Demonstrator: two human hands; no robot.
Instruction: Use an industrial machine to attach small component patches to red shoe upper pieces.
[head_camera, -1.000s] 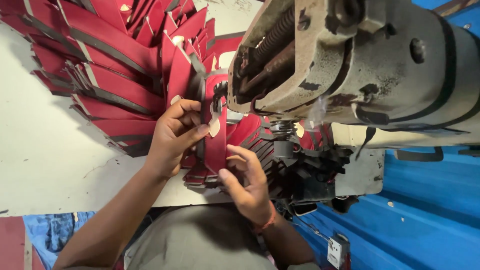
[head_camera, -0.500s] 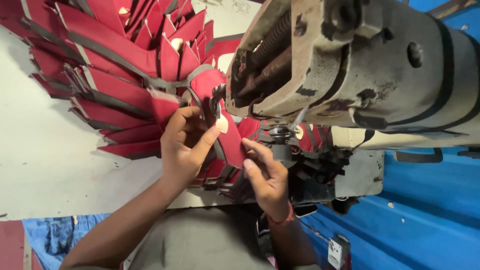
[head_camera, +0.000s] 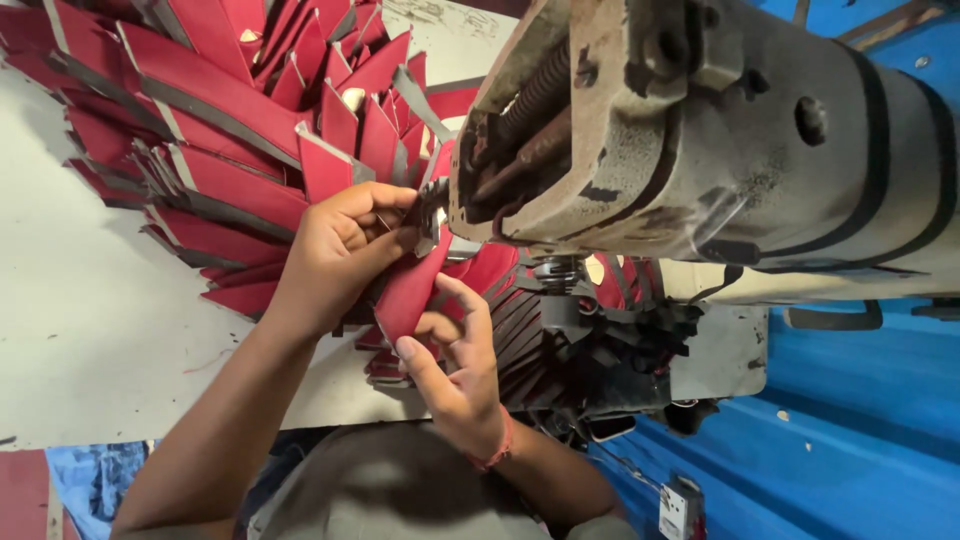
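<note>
A red leather piece with a grey underside is held between both hands in front of the head of a worn cream sewing machine. My left hand grips its upper end close to the machine's needle area. My right hand pinches its lower edge with thumb and fingers; a red band sits on that wrist. The needle itself is hidden behind my left hand's fingers and the machine head.
A large pile of red leather pieces with grey edges fans out across the white work table at upper left. More stacked red and dark pieces lie under the machine. A blue surface lies at right.
Both hands have brought the red piece up closer to the machine head. My left hand has shifted its grip to the upper end, my right hand to the lower edge.
</note>
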